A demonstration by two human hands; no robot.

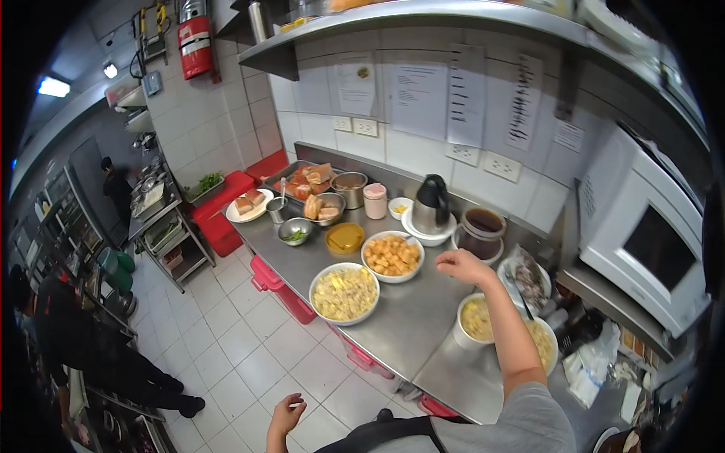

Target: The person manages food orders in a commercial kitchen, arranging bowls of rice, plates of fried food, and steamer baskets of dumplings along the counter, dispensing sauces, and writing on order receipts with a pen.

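Orange cubes [392,255] are already bowled; left hand [287,414] is left empty, fingers loosely parted; right hand's fingers [448,257] are curled, grip unclear.

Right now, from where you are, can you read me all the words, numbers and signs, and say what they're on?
None can be read for certain.
Fire extinguisher: label too small and blurred.
Wide wall sheet: rows of print, too small.
Left tall sheet and right tall sheet: dark writing, too blurred.
Small sheet: print, too small.
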